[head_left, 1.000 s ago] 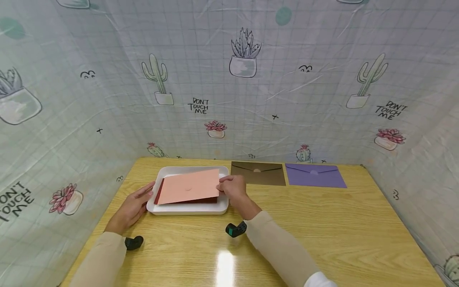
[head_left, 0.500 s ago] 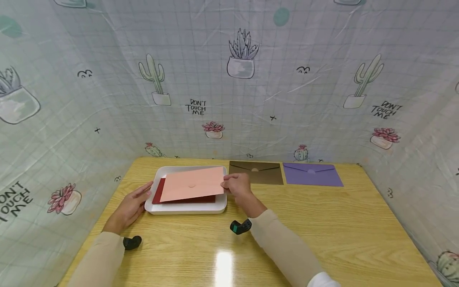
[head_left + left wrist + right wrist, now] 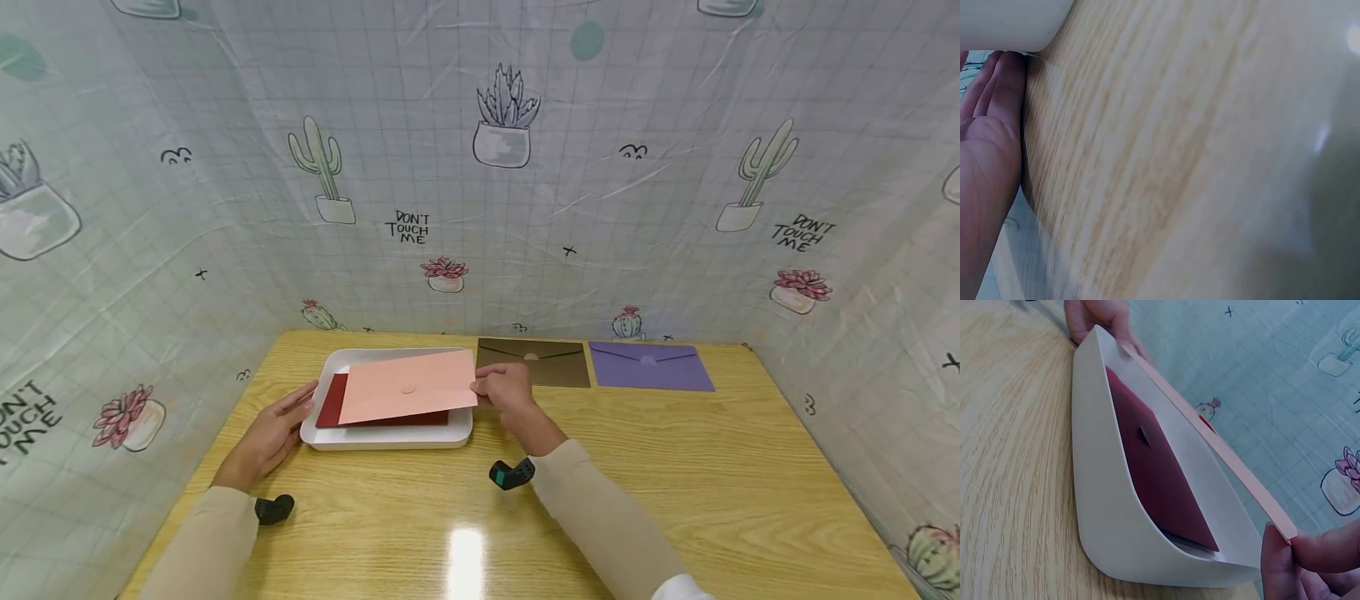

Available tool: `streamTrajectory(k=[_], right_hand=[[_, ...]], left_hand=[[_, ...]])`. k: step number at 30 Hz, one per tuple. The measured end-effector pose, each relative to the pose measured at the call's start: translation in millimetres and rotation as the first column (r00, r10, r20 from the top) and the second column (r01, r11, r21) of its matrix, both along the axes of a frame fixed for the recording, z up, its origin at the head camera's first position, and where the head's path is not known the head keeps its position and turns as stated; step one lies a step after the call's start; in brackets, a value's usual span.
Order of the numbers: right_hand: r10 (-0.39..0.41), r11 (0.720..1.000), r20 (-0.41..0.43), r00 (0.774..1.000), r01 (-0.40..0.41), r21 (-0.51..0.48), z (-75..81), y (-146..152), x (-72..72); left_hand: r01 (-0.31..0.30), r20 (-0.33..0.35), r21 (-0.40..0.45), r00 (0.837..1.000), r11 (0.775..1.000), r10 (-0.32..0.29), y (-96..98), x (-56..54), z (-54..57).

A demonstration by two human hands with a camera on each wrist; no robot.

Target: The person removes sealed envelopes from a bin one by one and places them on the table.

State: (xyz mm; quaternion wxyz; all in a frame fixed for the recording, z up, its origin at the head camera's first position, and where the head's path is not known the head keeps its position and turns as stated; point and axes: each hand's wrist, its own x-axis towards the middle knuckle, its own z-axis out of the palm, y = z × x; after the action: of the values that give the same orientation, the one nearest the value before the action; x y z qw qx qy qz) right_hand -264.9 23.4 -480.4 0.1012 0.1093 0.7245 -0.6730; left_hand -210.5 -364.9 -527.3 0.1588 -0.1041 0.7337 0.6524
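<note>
My right hand [image 3: 508, 390] pinches the right short edge of a pink envelope [image 3: 408, 387] between thumb and fingers. In the right wrist view the pink envelope [image 3: 1229, 459] slants above the tray, its held end raised. Beneath it a dark red envelope [image 3: 1157, 462] lies inside the white tray [image 3: 375, 443], with other thin edges under it. The pink one covers most of the red envelope [image 3: 331, 404] in the head view. At the tray's left side, my left hand [image 3: 268, 436] rests with straight fingers against the wall, as the left hand [image 3: 988, 137] also shows in the left wrist view.
To the tray's right, a brown envelope [image 3: 534, 367] and a purple envelope [image 3: 651, 367] lie flat along the back of the wooden table [image 3: 637, 467]. A patterned curtain [image 3: 570, 208] rises behind the table and at both sides.
My right hand has moved a little to the right with the pink envelope, so more of the red envelope shows at its left. The left hand has stayed at the tray.
</note>
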Motion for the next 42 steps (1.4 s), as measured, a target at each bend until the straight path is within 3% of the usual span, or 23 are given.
streamTrajectory(k=[27,36,42], right_hand=[[-0.01,1.0,-0.032,0.999,0.009,-0.008,-1.1,30.2,-0.3],[-0.003,1.0,-0.031,1.0,0.003,-0.001,-1.3,42.0,-0.1],[0.002,1.0,-0.035,0.999,-0.002,-0.002,-3.4,50.0,0.5]], left_hand=[[-0.011,-0.005,-0.014,1.0,1.0,0.011,2.6,13.1,-2.9],[-0.009,-0.024,0.025,1.0,1.0,0.009,6.2,17.8,-3.4],[-0.015,-0.01,-0.003,1.0,1.0,0.015,8.4,21.0,-2.9]])
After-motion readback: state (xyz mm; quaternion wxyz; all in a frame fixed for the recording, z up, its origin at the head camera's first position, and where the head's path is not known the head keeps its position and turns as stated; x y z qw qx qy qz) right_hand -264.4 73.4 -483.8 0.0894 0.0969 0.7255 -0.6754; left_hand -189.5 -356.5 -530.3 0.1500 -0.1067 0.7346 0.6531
